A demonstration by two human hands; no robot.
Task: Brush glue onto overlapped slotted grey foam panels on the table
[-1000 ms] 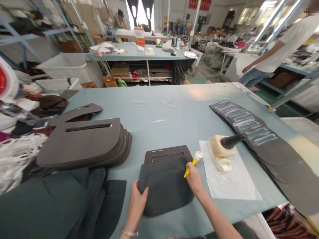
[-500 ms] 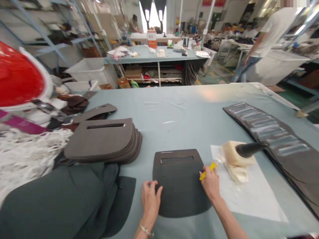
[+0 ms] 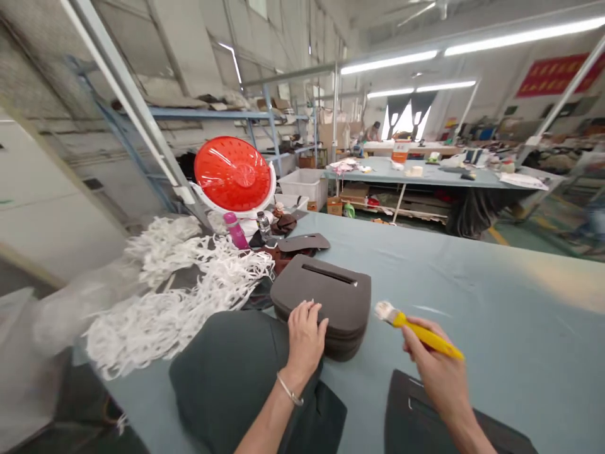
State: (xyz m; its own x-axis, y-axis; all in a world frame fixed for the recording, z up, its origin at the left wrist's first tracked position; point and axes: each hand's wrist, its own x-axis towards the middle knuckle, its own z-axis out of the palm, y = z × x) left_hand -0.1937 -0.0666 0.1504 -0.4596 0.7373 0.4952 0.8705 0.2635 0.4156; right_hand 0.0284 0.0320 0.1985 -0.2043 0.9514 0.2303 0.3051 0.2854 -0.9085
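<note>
My left hand (image 3: 306, 337) rests on the near edge of a stack of dark grey slotted panels (image 3: 340, 296); its fingers lie over the top panel and the thumb is apart. In my right hand (image 3: 439, 362) is a paint brush (image 3: 430, 337) with a yellow handle, its whitish bristles pointing left, held above the table. Below that hand lies a single dark slotted panel (image 3: 401, 416), partly hidden by the wrist and cut off by the frame. Dark green-grey fabric (image 3: 227, 378) lies beneath my left forearm.
A heap of white cord (image 3: 174, 302) covers the table's left side. Behind it stand a purple bottle (image 3: 236, 231) and a red round basin-like object (image 3: 234, 173). A loose grey piece (image 3: 305, 242) lies past the stack. Another table (image 3: 425, 176) stands farther back.
The view has turned left. My left hand has gone from the single panel to the stack. My right hand has lifted the brush off beside the panel, bristles now pointing left.
</note>
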